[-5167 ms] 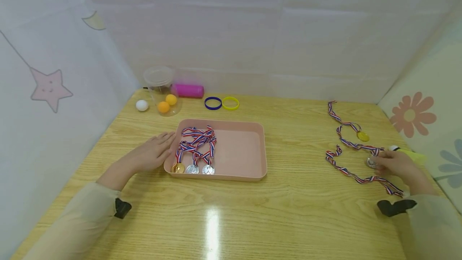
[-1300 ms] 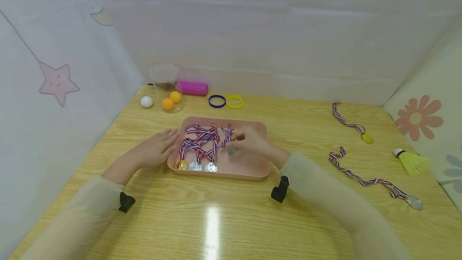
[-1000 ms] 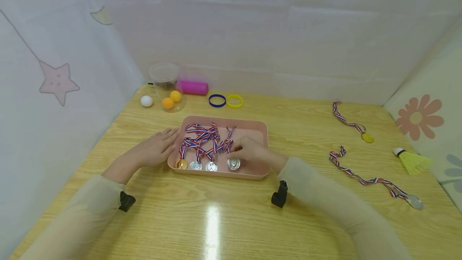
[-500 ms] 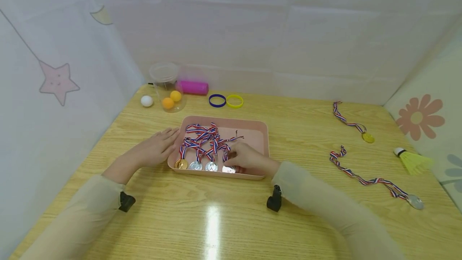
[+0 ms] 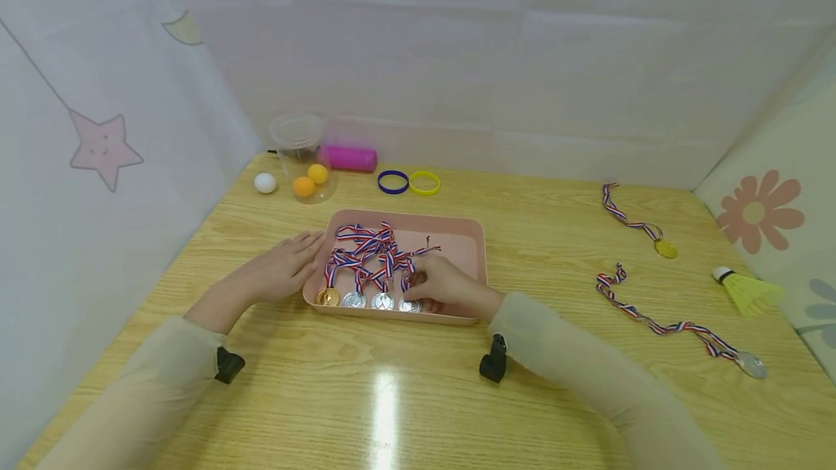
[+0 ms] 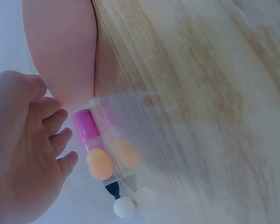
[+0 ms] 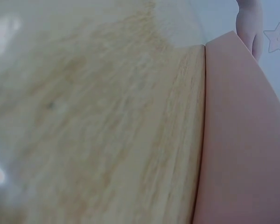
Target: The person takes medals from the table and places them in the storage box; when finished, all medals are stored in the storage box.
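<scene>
medals (image 5: 369, 301) in tray (image 5: 466, 238) — mid-table

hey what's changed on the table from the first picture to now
The right hand carried a silver medal from the table's right side into the pink tray and set it fourth in the row, fingers still on it. The left hand stayed against the tray's left edge; the gold medal and the other silver medal remain on the table.

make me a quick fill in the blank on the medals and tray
The right hand sets a medal in the pink ___.
The medals in the tray number ___.
On the table outside it lie ___ medals.
The left hand rests flat against the tray's ___ end.

Missing words: tray; four; two; left
</scene>
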A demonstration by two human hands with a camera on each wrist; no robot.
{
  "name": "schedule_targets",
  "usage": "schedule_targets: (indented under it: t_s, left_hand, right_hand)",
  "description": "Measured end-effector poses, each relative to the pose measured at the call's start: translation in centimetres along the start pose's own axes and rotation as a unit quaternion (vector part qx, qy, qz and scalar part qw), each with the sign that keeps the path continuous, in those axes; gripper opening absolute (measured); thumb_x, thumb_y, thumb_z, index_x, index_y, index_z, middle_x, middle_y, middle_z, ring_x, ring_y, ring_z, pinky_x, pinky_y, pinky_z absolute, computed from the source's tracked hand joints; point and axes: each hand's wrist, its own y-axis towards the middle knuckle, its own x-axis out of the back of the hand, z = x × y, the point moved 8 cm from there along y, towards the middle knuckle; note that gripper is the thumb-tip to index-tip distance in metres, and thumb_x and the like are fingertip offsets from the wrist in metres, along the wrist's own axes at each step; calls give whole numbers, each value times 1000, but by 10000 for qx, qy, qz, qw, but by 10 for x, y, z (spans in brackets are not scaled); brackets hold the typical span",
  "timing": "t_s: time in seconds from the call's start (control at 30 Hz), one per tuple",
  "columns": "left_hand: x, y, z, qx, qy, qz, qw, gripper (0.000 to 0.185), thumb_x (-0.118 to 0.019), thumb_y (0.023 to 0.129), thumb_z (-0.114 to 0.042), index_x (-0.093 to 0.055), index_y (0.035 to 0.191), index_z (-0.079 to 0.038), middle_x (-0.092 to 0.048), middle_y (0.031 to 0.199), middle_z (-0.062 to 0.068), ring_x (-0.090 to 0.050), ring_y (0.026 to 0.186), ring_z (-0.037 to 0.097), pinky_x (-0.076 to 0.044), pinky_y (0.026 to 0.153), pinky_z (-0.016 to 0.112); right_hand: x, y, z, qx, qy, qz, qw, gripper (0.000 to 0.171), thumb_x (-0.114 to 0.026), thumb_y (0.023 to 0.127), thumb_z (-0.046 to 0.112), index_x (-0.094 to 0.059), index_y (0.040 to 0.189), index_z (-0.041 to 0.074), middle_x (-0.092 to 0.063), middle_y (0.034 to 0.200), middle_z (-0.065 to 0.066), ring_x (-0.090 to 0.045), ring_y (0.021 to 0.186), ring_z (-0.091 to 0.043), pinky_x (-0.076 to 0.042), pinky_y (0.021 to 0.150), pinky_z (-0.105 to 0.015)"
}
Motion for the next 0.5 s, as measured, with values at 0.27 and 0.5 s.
schedule_targets:
  t_s: [0.27, 0.5]
  left_hand:
    - [1, 0, -2, 5, -16, 2, 10000, 51, -38, 100, -19, -24, 141, 8, -25, 145, 23, -18, 132, 44, -14, 105, 56]
    - [3, 0, -3, 21, -27, -6, 10000, 51, -39, 99, -18, -25, 141, 9, -25, 145, 24, -19, 131, 44, -14, 105, 56]
  right_hand:
    - [5, -3, -2, -29, -46, 69, 10000, 11, -70, 82, 8, -63, 89, 2, -62, 66, -5, -56, 45, -13, -51, 44, -29]
    - [15, -16, 2, 172, 2, 260, 9995, 14, -63, 87, 6, -68, 99, -1, -60, 77, -7, -56, 52, -11, -51, 49, -26]
